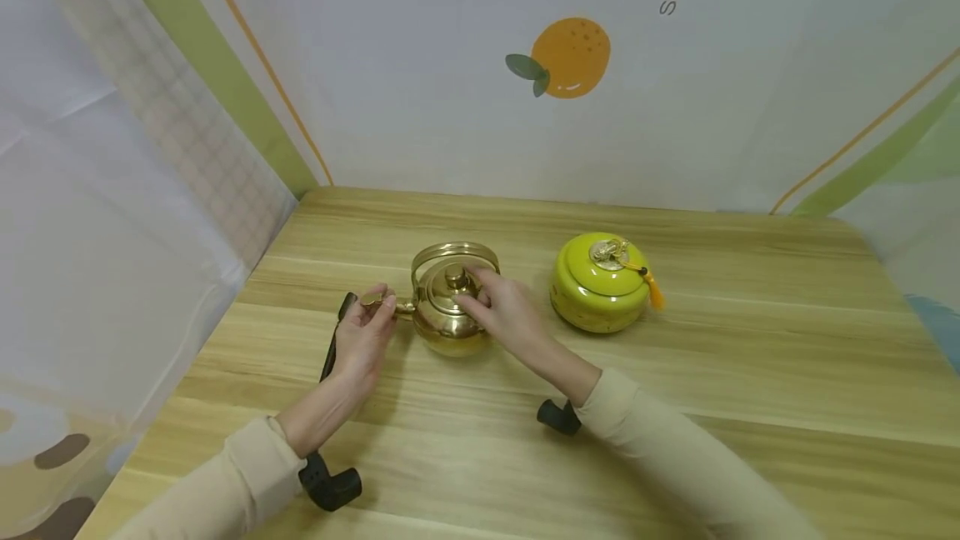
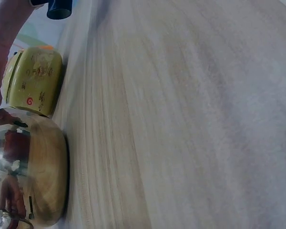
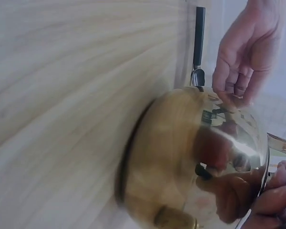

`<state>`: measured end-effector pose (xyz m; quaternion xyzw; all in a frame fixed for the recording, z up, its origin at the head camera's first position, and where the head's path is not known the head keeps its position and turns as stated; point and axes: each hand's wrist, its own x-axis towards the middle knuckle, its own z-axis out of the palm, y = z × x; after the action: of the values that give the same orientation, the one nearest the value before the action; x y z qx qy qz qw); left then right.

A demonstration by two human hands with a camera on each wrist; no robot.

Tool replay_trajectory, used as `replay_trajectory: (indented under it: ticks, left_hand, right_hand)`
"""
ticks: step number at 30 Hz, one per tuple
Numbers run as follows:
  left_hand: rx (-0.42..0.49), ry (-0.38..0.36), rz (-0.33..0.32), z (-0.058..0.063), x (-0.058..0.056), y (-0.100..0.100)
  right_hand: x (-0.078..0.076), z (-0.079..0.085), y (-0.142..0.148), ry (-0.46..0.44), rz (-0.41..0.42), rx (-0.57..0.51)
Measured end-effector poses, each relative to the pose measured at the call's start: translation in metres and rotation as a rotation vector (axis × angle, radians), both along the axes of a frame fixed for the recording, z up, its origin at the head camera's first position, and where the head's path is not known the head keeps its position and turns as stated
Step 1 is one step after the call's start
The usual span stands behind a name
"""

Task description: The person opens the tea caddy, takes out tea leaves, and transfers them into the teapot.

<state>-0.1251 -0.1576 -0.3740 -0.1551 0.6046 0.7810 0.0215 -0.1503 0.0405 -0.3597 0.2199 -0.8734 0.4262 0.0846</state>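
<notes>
A shiny gold teapot (image 1: 450, 332) with a raised hoop handle (image 1: 455, 248) stands upright on the wooden table. My left hand (image 1: 360, 348) pinches the end of its spout (image 1: 405, 307) between thumb and fingers, beside a round gold piece (image 1: 371, 299). Over the teapot's top, my right hand (image 1: 510, 313) has curled fingers at the lid (image 1: 442, 294). Its index finger is against the knob (image 1: 455, 276), and its thumb is lower on the lid. In the right wrist view, the left hand (image 3: 248, 57) reaches down at the teapot's far side.
A glossy yellow-green lidded jar (image 1: 600, 286) with a gold ornament and orange tassel (image 1: 655, 290) stands to the right of the teapot. A black-handled spoon (image 3: 199, 38) lies beyond the teapot, partly behind the left hand in the head view. A printed cloth (image 1: 420, 107) hangs behind the table.
</notes>
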Motion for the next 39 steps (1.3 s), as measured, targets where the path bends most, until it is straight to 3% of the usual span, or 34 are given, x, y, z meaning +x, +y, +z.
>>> replay_trajectory:
  ticks: [15, 39]
  left_hand:
    - [0.01, 0.018, 0.011, -0.004, -0.001, -0.001]
    - [0.006, 0.046, 0.025, -0.008, -0.001, 0.0]
  right_hand:
    - [-0.007, 0.006, -0.012, -0.035, -0.09, 0.058]
    - [-0.008, 0.009, -0.012, 0.004, -0.117, 0.127]
